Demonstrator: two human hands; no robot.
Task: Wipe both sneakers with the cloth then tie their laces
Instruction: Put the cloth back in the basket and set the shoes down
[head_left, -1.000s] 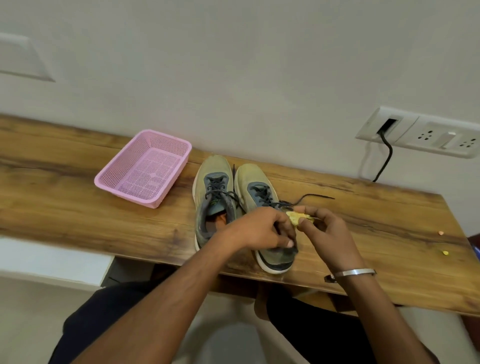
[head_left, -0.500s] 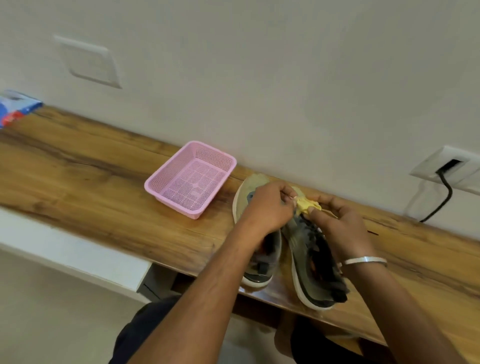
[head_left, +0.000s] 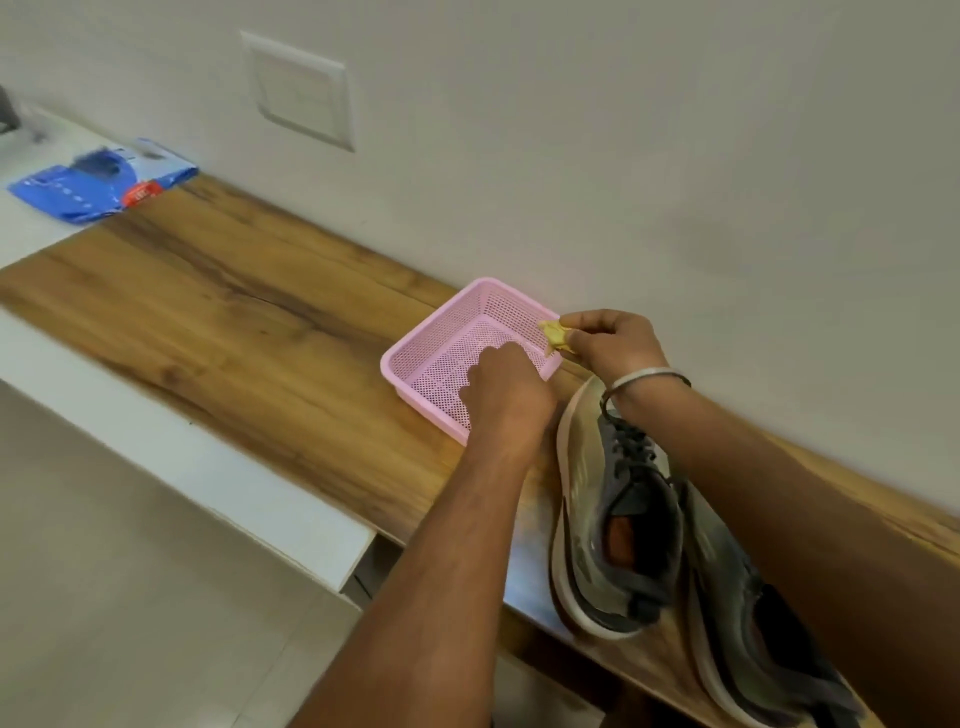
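Observation:
Two olive-and-grey sneakers stand side by side on the wooden shelf, the left sneaker (head_left: 608, 525) with dark loose laces and the right sneaker (head_left: 748, 623) partly under my right forearm. My right hand (head_left: 613, 343) pinches a small crumpled yellow cloth (head_left: 555, 334) over the far right corner of the pink basket (head_left: 431, 348). My left hand (head_left: 506, 395) hovers over the basket's near right part with its fingers curled and nothing visible in them.
The wooden shelf (head_left: 249, 322) runs along the white wall. A blue packet (head_left: 98, 182) lies at its far left end on a white surface. A blank wall plate (head_left: 301, 93) is above. A white ledge borders the shelf's front.
Both hands have left the sneakers and moved left to the pink basket, the right one carrying the yellow cloth. The view has swung left, so the sneakers now sit at lower right.

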